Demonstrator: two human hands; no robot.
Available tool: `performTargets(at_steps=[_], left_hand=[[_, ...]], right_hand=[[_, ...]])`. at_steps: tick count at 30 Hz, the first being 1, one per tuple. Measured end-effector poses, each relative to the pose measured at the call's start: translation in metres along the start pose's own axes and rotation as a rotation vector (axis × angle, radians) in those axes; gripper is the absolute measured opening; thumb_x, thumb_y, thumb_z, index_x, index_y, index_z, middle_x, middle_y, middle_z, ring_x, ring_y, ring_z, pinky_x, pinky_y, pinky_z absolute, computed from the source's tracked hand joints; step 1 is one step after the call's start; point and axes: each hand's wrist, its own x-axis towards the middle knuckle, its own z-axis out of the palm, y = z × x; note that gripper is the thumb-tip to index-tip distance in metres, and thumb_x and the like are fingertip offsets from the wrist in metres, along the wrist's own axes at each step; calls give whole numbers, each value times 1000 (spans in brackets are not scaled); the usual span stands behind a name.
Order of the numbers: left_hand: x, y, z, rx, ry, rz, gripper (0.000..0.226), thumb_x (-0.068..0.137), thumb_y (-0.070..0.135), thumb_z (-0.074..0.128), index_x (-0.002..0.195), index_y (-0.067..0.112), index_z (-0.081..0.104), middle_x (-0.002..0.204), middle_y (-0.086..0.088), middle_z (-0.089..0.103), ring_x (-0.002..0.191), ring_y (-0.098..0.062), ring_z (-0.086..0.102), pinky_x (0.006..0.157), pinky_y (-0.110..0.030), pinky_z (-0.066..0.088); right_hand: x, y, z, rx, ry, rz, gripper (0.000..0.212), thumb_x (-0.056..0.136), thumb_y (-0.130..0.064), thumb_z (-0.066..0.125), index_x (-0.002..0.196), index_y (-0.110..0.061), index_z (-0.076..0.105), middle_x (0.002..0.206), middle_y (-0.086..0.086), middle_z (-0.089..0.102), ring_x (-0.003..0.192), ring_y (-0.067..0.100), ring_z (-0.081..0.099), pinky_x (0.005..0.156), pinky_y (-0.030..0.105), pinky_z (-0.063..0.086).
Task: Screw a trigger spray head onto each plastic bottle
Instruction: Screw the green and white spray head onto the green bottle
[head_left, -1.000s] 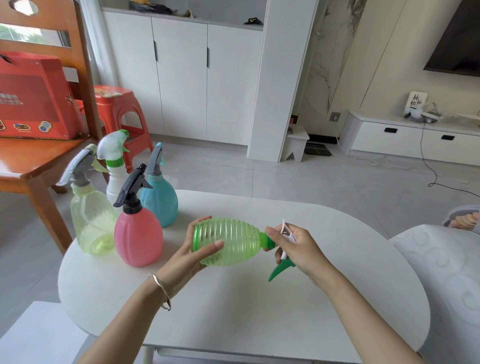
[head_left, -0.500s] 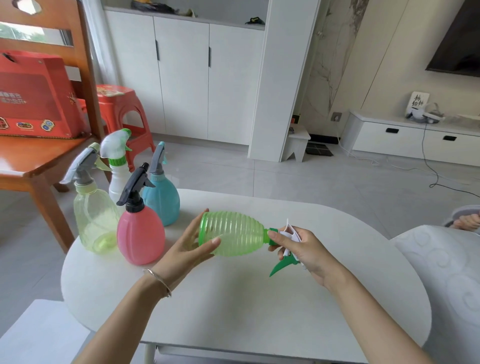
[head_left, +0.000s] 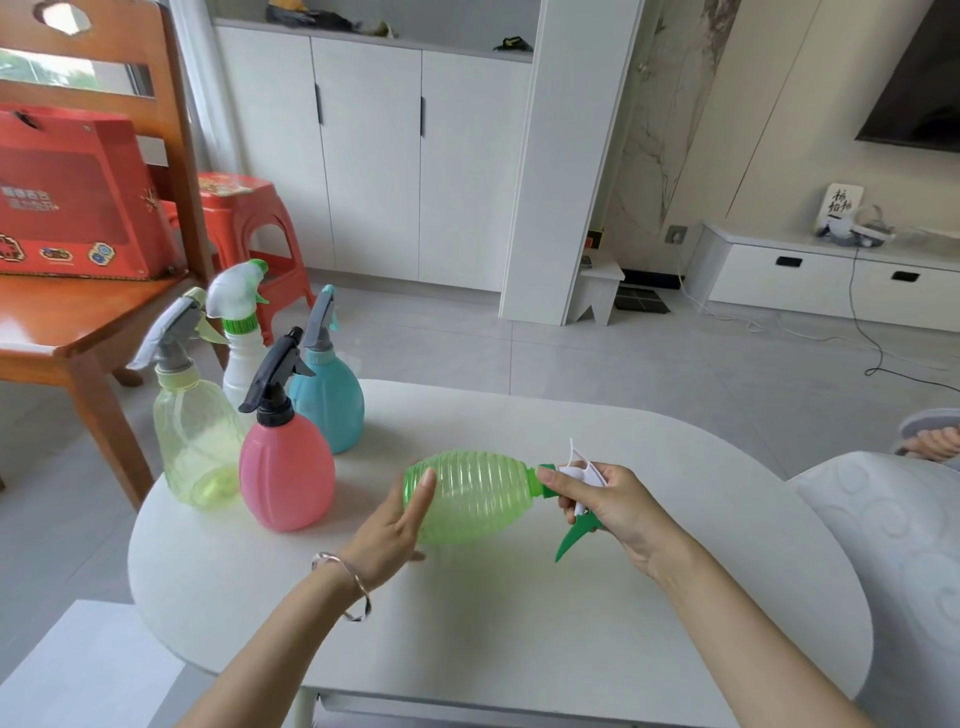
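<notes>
The green ribbed bottle (head_left: 470, 496) lies on its side just above the white table (head_left: 519, 639), base toward the left hand (head_left: 392, 530), neck toward the right hand (head_left: 605, 506). The left hand is not clenched: its fingers lie flat along the bottle's base end, steadying rather than gripping. The right hand is closed around the white spray head (head_left: 582, 475), whose green collar (head_left: 545, 474) meets the bottle neck and whose green trigger (head_left: 571, 540) pokes out below the palm. The main risk, as I judge it, is that the flat left hand lets the smooth ribbed body spin with the collar, so the thread never tightens. Starting the thread with the head tilted could also cross it and jam it crooked; whether the collar sits square cannot be told here. 4 finished bottles stand near at the left, the pink bottle (head_left: 287, 467) closest, and a slipping elbow or rolling bottle could knock them over.
</notes>
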Motion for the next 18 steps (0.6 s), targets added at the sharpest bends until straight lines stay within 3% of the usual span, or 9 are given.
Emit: performTargets(at_steps=[2, 3, 6, 8, 10, 12, 14, 18], left_hand=[[-2, 1, -4, 53, -21, 51, 57, 95, 37, 44, 147, 33, 18, 126, -5, 53, 88, -15, 68, 68, -27, 59], [-1, 0, -6, 33, -12, 97, 64, 93, 31, 52, 147, 34, 17, 125, -3, 52, 83, -11, 70, 66, -22, 57], [-1, 2, -13, -141, -32, 190, 82, 80, 17, 72, 145, 32, 24, 130, 15, 45, 96, -1, 69, 73, -11, 52], [-3, 8, -12, -243, -59, 182, 72, 76, 34, 70, 140, 34, 36, 136, 13, 50, 109, -2, 64, 80, -14, 53], [-5, 11, -8, -296, -13, 72, 71, 73, 58, 56, 139, 37, 40, 135, 8, 51, 114, -14, 62, 82, -27, 58], [-3, 15, -6, -285, 93, 5, 50, 80, 60, 45, 126, 43, 48, 126, 9, 53, 105, -15, 63, 71, -33, 61], [-1, 17, -6, -304, 150, 8, 27, 86, 53, 48, 110, 43, 55, 116, 13, 58, 101, -8, 62, 63, -29, 61], [5, 13, -17, -525, -80, 25, 62, 69, 42, 76, 126, 23, 58, 125, -2, 67, 110, -19, 66, 82, -22, 57]], right_hand=[[1, 1, -2, -19, 26, -5, 43, 47, -56, 79, 67, -21, 64, 58, -4, 60, 48, 10, 52, 56, 20, 42], [2, 2, -3, -16, 43, -2, 42, 47, -57, 78, 65, -21, 64, 60, -4, 61, 49, 9, 54, 56, 18, 43], [2, 1, -5, 21, 87, 22, 41, 47, -59, 75, 61, -23, 61, 59, -1, 56, 50, 8, 58, 59, 22, 42], [3, 0, -5, 38, 89, 29, 43, 46, -60, 75, 65, -22, 65, 56, -1, 54, 50, 8, 60, 61, 23, 41], [2, -1, -1, 25, 72, 12, 43, 49, -56, 76, 71, -20, 69, 59, 0, 57, 50, 8, 60, 60, 22, 41], [1, -2, 1, 10, 58, -18, 47, 57, -48, 78, 81, -9, 66, 63, -5, 65, 48, 7, 59, 51, 14, 41], [0, -5, 1, 23, 54, -36, 43, 64, -40, 79, 85, -6, 65, 62, -12, 68, 47, 5, 57, 45, 8, 40], [1, -12, -5, 128, 87, 9, 23, 71, -41, 75, 77, -20, 69, 57, -13, 66, 47, 4, 56, 55, 15, 44]])
